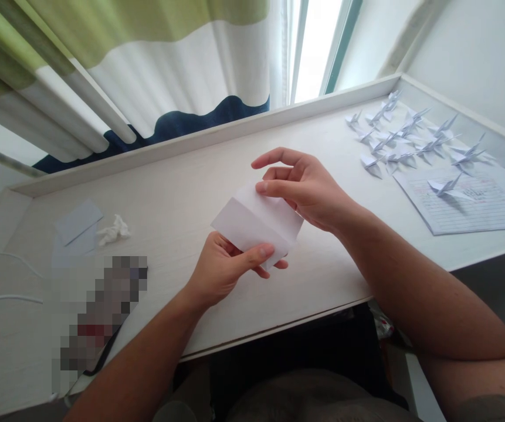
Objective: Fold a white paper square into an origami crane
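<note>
A square of white paper (256,220) with a crease across it is up in front of me, above the table. My left hand (223,266) is closed on its lower edge, thumb on top and fingers underneath. At the upper right edge, my right hand (300,184) has its thumb against the paper and its other fingers curled nearby. The right index finger is lifted clear, and part of the grip is hidden behind the hand. Several folded paper cranes (410,138) stand at the far right, and one more crane (446,186) sits on a lined notebook (437,217).
The white table (173,193) has a raised rim (208,138) along the back. To the left lie paper pieces (80,221), a crumpled tissue (115,230), white cables (6,298) and a blurred-out dark object (107,310). A curtain (146,64) hangs behind.
</note>
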Motion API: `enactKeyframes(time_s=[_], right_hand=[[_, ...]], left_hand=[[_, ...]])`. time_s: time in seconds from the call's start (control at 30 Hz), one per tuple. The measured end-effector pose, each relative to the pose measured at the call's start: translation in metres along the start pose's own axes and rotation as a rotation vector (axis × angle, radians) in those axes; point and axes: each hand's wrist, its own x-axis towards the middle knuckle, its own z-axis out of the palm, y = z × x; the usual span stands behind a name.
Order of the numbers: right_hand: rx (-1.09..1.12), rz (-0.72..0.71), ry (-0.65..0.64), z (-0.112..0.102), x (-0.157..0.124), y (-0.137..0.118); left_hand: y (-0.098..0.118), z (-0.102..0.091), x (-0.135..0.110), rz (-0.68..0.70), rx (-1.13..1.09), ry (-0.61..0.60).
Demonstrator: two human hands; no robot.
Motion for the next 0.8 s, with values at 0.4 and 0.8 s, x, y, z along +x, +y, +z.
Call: enactKeyframes(time_s=[0.4, 0.8], right_hand=[[-0.022, -0.189, 0.075, 0.006, 0.004, 0.002], [-0.017, -0.239, 0.064, 0.009, 0.004, 0.008]], left_hand=[[0.006, -0.016, 0.011, 0.314, 0.058, 0.440], [0.006, -0.017, 0.010, 0.433, 0.075, 0.472]])
